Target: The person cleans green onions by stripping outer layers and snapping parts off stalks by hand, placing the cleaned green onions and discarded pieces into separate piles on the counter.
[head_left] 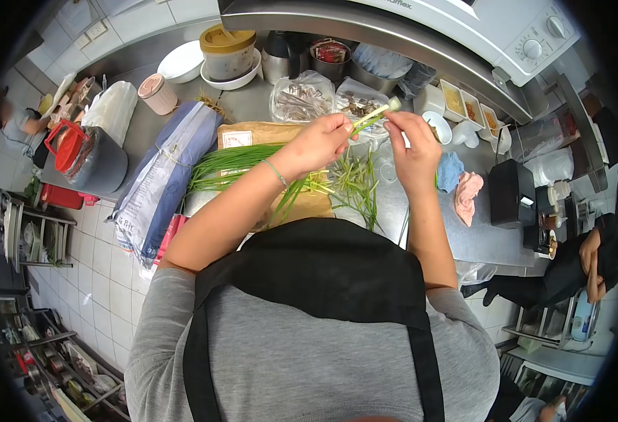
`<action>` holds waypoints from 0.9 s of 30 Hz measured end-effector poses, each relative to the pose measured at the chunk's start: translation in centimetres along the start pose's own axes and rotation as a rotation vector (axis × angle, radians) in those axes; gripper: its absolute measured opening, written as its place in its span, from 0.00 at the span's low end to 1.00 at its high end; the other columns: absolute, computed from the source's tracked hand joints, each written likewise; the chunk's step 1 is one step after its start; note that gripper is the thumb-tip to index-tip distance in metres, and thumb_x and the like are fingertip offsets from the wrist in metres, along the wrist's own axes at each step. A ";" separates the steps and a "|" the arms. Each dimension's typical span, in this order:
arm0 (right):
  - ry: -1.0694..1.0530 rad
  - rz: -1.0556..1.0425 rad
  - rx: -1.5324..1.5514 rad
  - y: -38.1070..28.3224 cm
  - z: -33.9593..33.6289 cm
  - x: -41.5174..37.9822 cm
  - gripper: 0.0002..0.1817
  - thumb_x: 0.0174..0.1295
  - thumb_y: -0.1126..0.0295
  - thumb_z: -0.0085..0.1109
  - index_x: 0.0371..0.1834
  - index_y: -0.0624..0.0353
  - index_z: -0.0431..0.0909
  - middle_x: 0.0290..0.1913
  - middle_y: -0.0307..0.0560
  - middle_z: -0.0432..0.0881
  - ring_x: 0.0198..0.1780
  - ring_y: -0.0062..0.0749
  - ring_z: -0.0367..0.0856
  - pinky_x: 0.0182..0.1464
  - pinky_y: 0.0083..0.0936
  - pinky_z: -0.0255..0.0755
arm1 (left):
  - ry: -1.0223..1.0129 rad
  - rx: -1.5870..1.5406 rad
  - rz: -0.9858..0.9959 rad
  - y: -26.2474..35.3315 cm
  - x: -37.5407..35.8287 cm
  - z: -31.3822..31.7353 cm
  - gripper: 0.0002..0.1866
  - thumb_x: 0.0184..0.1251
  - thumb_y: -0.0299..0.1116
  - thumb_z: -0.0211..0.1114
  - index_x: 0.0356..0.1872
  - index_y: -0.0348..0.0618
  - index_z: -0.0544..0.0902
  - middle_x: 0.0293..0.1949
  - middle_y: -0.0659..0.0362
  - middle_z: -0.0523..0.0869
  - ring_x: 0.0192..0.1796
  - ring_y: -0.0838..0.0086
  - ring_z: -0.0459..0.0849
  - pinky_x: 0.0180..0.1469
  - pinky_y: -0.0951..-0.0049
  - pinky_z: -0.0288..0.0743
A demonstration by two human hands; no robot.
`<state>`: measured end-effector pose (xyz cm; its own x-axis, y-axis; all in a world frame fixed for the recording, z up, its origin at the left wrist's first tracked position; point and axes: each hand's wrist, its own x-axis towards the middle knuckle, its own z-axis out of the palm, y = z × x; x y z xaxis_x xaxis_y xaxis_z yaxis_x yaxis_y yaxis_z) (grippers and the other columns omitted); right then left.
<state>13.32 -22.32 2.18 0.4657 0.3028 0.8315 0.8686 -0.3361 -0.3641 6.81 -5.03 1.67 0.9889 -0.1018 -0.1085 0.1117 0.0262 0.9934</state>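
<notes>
My left hand [321,144] is closed, its fingers pinching a green onion [374,115] over the counter. The pale bulb end points up and to the right. Close by, my right hand [416,144] has its thumb and fingertips drawn together at the stalk, just under the bulb; what exactly they pinch there is partly hidden. Below my left forearm lies a bundle of long green onions [235,163] on brown paper [270,132]. A loose heap of onion trimmings [353,176] is spread on the metal counter under my hands.
Left of the onions lies a long blue-and-white sack [161,169], with a grey red-lidded container [91,158] beyond. Plastic bags [302,97] stand behind. To the right are food trays [467,105], blue and pink cloths [468,197] and a black box [511,193]. Another person [583,257] stands right.
</notes>
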 end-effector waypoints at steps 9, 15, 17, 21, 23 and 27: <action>-0.038 -0.106 -0.144 1.2 0.0 -0.9 0.07 0.46 0.75 0.66 0.29 0.54 0.82 0.31 0.39 0.77 0.33 0.32 0.73 0.36 0.23 0.68 | 0.080 0.447 0.296 -1.7 -0.3 -1.1 0.09 0.70 0.35 0.48 0.36 0.40 0.72 0.21 0.63 0.72 0.20 0.76 0.69 0.23 0.75 0.64; -0.433 0.699 0.427 5.8 1.0 -5.8 0.07 0.51 0.76 0.63 0.34 0.60 0.81 0.37 0.39 0.80 0.38 0.20 0.75 0.41 0.19 0.69 | 0.400 1.006 0.399 -1.2 -2.7 -0.8 0.08 0.67 0.34 0.51 0.35 0.39 0.70 0.33 0.43 0.78 0.37 0.43 0.75 0.37 0.52 0.67; -0.870 0.713 0.349 6.0 0.8 -6.9 0.09 0.52 0.77 0.62 0.37 0.61 0.81 0.40 0.41 0.80 0.41 0.19 0.75 0.44 0.19 0.70 | 0.340 0.958 0.374 -1.5 -2.9 -0.9 0.09 0.68 0.35 0.50 0.35 0.40 0.70 0.28 0.49 0.78 0.30 0.52 0.76 0.32 0.58 0.68; -0.497 0.744 0.955 2.9 2.2 -6.0 0.15 0.55 0.78 0.59 0.48 0.62 0.77 0.37 0.40 0.81 0.39 0.22 0.78 0.45 0.20 0.71 | -0.117 0.073 0.018 -2.9 -1.9 -1.6 0.11 0.71 0.40 0.48 0.35 0.43 0.71 0.20 0.64 0.69 0.20 0.75 0.68 0.23 0.76 0.61; -0.495 0.720 1.108 1.7 2.7 -5.3 0.14 0.57 0.77 0.57 0.48 0.63 0.77 0.36 0.39 0.80 0.38 0.22 0.77 0.43 0.19 0.70 | -0.206 -0.174 -0.157 -2.9 -2.2 -1.3 0.12 0.72 0.42 0.47 0.35 0.44 0.72 0.20 0.69 0.64 0.21 0.84 0.61 0.23 0.82 0.55; -0.371 0.712 1.225 0.9 4.7 -5.6 0.10 0.59 0.74 0.57 0.44 0.62 0.78 0.35 0.38 0.80 0.36 0.19 0.76 0.38 0.16 0.68 | -0.104 -0.279 -0.239 -2.2 -2.8 -0.4 0.13 0.72 0.42 0.48 0.38 0.43 0.73 0.20 0.70 0.64 0.21 0.87 0.61 0.22 0.84 0.55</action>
<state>12.31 -20.13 -4.76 0.7001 0.6715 0.2429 -0.0492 0.3848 -0.9217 3.78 -4.43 -0.21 0.9180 -0.2378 -0.3172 0.3746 0.2579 0.8906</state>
